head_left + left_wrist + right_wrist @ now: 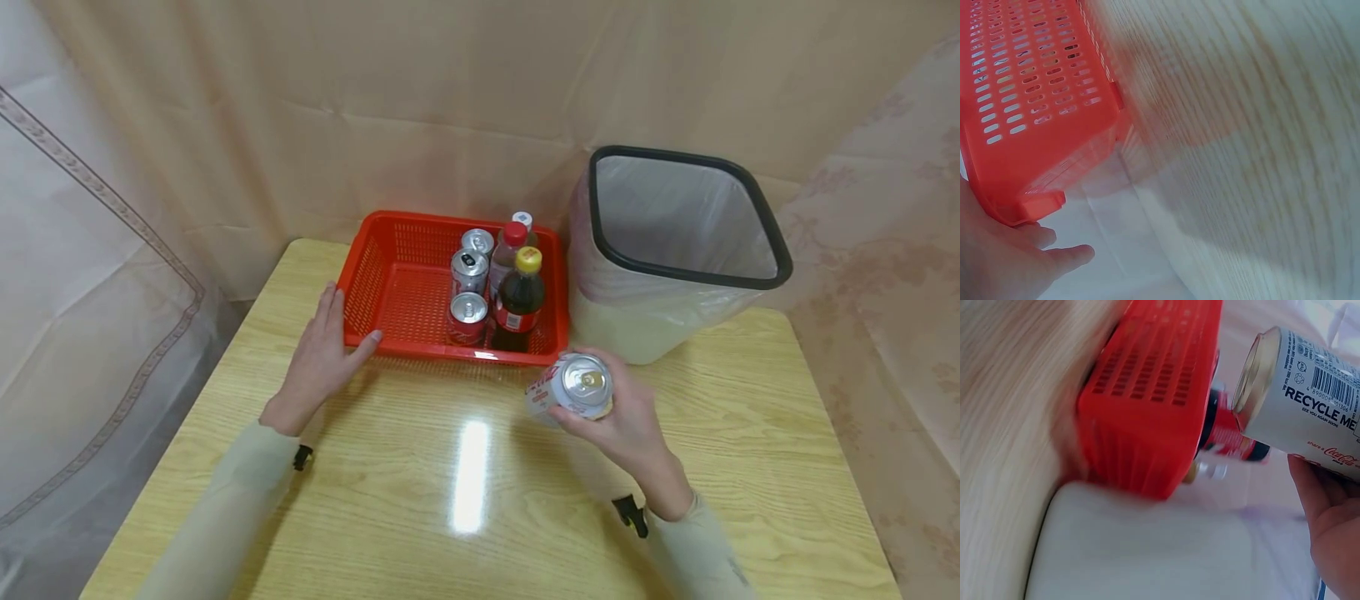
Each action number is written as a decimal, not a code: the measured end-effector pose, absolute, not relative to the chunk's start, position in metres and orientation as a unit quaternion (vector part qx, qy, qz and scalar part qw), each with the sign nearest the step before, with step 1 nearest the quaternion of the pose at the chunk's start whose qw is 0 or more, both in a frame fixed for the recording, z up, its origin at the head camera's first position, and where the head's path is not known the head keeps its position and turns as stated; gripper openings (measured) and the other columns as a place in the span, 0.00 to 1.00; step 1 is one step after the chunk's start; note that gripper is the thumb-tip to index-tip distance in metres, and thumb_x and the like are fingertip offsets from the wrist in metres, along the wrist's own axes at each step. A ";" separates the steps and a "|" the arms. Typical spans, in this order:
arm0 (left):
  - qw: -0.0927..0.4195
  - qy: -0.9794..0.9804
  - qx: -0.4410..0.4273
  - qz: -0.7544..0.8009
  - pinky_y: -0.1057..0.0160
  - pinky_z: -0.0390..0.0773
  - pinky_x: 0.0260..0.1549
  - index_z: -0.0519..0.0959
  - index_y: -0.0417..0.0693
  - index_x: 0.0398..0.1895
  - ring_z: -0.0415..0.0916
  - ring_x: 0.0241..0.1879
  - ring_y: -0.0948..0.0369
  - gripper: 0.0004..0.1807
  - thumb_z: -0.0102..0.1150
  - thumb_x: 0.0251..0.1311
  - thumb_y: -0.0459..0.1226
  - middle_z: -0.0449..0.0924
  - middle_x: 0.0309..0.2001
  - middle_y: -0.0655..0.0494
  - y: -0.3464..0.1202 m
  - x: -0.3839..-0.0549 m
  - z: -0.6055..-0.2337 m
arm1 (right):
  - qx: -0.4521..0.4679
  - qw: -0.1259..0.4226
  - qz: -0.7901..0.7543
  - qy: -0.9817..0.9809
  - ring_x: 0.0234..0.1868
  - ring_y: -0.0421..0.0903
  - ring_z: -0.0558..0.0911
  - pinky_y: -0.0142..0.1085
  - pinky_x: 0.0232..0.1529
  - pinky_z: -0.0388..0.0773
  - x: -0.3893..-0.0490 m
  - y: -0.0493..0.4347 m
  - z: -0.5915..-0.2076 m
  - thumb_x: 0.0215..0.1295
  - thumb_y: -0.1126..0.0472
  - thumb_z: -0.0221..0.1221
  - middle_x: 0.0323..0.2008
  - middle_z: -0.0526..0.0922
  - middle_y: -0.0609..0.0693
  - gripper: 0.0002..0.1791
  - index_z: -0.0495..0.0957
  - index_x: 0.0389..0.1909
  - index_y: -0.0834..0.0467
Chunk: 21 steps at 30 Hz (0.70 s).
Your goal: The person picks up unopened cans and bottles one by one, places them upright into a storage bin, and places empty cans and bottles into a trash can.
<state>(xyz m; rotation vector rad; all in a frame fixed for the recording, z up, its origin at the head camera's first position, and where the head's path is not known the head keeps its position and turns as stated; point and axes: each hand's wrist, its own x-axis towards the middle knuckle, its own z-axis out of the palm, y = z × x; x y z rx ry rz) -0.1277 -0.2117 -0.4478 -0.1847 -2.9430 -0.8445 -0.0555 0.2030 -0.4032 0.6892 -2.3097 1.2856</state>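
Note:
My right hand (630, 417) grips a pale Coca-Cola can (551, 398), holding it tilted above the table in front of the basket's right corner. "RECYCLE ME" and a barcode show on the can (1316, 400) in the right wrist view. At the front left corner of the red plastic basket (405, 300), my left hand (318, 358) rests with fingers straight along the side and thumb at the rim. Inside the basket's right half stand three cans (468, 310), a cola bottle (521, 296) with a yellow cap, a red-capped bottle (510, 246) and a white-capped bottle (522, 220).
A lined waste bin (630, 321) with a black rim stands right of the basket, close beside it. Everything sits on a wood-grain table (390, 492). Behind hangs a beige cloth (450, 100), with pale cloth at both sides.

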 end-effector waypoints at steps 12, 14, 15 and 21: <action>0.046 -0.956 -0.069 -0.281 0.32 0.52 0.72 0.39 0.31 0.82 0.42 0.80 0.37 0.56 0.49 0.72 0.63 0.34 0.83 0.38 -0.212 -0.128 -0.449 | 0.283 0.156 0.429 -0.844 0.49 0.53 0.85 0.53 0.49 0.84 -0.075 0.146 -0.385 0.44 0.57 0.82 0.54 0.84 0.57 0.45 0.72 0.63 0.64; 0.049 -0.956 -0.072 -0.281 0.32 0.52 0.72 0.39 0.31 0.82 0.42 0.80 0.37 0.56 0.48 0.72 0.63 0.34 0.83 0.37 -0.213 -0.129 -0.449 | 0.292 0.161 0.420 -0.844 0.50 0.53 0.85 0.51 0.51 0.83 -0.080 0.136 -0.383 0.45 0.55 0.82 0.54 0.84 0.57 0.45 0.72 0.63 0.63; 0.050 -0.956 -0.072 -0.280 0.32 0.52 0.72 0.39 0.30 0.82 0.42 0.80 0.37 0.56 0.48 0.72 0.63 0.34 0.83 0.37 -0.213 -0.129 -0.449 | 0.296 0.163 0.417 -0.844 0.50 0.52 0.84 0.50 0.51 0.82 -0.083 0.131 -0.382 0.45 0.54 0.82 0.55 0.84 0.57 0.45 0.73 0.63 0.64; 0.054 -0.956 -0.068 -0.281 0.32 0.52 0.72 0.40 0.30 0.82 0.42 0.80 0.37 0.56 0.49 0.71 0.63 0.35 0.83 0.37 -0.214 -0.128 -0.448 | 0.299 0.138 0.421 -0.845 0.51 0.50 0.82 0.47 0.53 0.79 -0.096 0.104 -0.377 0.49 0.49 0.81 0.54 0.83 0.52 0.44 0.73 0.64 0.61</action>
